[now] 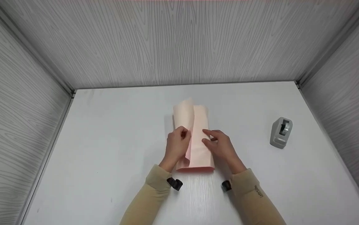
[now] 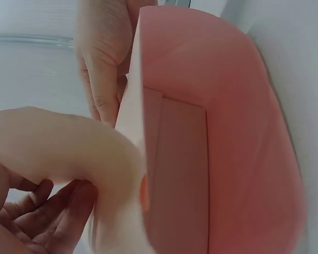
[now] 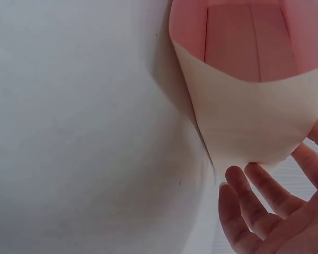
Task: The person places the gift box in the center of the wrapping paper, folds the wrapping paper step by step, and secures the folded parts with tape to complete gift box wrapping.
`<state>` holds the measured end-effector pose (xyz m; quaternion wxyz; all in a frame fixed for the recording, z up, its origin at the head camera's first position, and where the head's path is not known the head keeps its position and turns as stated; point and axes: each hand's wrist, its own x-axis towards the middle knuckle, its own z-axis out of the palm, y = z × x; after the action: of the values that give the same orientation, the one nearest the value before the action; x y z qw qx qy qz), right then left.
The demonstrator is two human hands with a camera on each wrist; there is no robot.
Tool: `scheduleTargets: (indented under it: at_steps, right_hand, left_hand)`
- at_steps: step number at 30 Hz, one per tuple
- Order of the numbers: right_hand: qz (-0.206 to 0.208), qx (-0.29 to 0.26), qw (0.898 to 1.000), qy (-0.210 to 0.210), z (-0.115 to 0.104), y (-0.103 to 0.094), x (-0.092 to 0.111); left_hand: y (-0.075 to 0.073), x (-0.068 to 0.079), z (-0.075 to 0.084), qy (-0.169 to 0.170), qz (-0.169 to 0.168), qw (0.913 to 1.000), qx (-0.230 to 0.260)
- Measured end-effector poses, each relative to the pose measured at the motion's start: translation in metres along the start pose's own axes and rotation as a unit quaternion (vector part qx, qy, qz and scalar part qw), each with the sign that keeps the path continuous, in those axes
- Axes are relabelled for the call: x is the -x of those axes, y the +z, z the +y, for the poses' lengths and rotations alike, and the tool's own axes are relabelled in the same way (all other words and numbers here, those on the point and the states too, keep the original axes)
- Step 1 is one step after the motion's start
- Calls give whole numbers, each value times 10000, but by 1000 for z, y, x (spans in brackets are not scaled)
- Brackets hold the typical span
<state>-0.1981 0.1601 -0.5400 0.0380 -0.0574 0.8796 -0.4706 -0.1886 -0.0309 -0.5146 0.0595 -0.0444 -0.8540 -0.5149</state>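
A sheet of pale pink paper (image 1: 200, 154), deeper pink inside, is wrapped into a flattened tube in the middle of the table. Its left flap (image 1: 184, 114) curls up and overlaps the rest. My left hand (image 1: 177, 143) pinches the edge of this flap between thumb and fingers. On the tube's right side, the fingertips of my right hand (image 1: 223, 146) rest on the paper, thumb and forefinger spread. Through the near opening in the left wrist view, a flat pinkish panel (image 2: 183, 174) with a seam shows inside the tube.
A grey tape dispenser (image 1: 278, 140) with a roll of tape stands to the right on the white table (image 1: 110, 125). Grey wood-grain walls (image 1: 179, 40) enclose the back and both sides. Each wrist carries a small black camera.
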Motion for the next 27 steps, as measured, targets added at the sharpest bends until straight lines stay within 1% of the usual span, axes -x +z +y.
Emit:
scheduleTargets:
  at_steps: [7, 13, 17, 24, 27]
  right_hand:
    - [53, -66, 9999, 150, -2, 2, 1]
    - [51, -37, 9997, 246, -2, 3, 2]
    - [35, -58, 9997, 234, -1, 3, 2]
    - [-57, -98, 9999, 85, 0, 1, 1]
    - [-81, -164, 9997, 176, 1, 0, 0]
  left_hand:
    - [2, 2, 1, -54, -117, 9999, -86]
    - [5, 2, 1, -70, -41, 9998, -167]
    - [6, 1, 1, -66, -49, 9996, -263]
    - [8, 0, 2, 50, -196, 9975, -683]
    - [8, -1, 4, 21, -283, 9965, -790]
